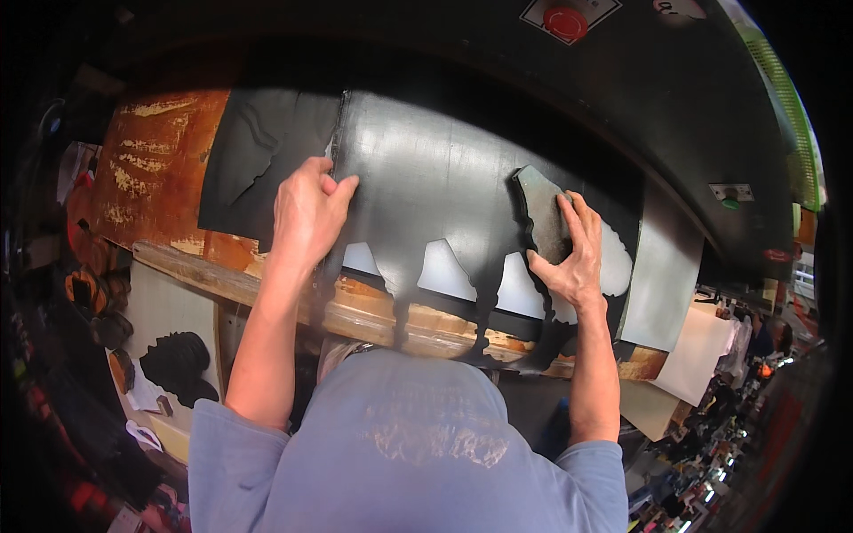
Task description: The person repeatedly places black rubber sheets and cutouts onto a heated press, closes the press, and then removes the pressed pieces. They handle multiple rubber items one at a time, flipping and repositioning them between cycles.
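Observation:
A smooth black sheet (pixel 418 178) lies across the work surface, its near edge cut into openings with narrow wavy strips between them. My left hand (pixel 311 209) is closed at the sheet's left edge, thumb and fingers bent together on it; the fingertips are partly hidden. Toward the right, my right hand (pixel 576 253) grips a grey, irregularly shaped cutting die (pixel 544 209) with a dark wavy rim. Its thumb is on the near side and its fingers lie over the right side. The die rests on or just above the sheet; I cannot tell which.
A large dark machine body (pixel 657 98) overhangs the far side, with a red button (pixel 565 24) and a green button (pixel 730 203). A worn wooden edge (pixel 391 324) runs along the front. Dark cut pieces (pixel 176 364) lie on a pale board at left.

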Motion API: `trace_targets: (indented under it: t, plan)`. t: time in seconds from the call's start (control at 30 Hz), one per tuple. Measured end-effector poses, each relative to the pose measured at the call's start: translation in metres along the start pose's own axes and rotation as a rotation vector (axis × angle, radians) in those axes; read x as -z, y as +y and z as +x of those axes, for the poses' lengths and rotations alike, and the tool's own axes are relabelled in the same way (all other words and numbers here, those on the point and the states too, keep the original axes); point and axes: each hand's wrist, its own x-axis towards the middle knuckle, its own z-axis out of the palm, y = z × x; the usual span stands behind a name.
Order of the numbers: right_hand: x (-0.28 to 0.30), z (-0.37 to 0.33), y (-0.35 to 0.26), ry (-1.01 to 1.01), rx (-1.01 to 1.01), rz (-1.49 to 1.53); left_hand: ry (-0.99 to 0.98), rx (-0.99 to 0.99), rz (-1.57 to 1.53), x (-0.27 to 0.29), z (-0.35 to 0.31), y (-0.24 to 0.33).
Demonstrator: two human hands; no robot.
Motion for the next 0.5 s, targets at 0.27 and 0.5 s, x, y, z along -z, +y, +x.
trace_targets:
  t: [0.27,0.5]
  plan:
    - [0.016,-0.014,0.000,-0.071,-0.068,0.017,-0.223,0.162,-0.035,0.009,0.032,0.006]
    - [0.046,0.044,-0.048,-0.273,0.334,-0.005,-0.169,-0.080,-0.085,-0.018,0.050,0.014]
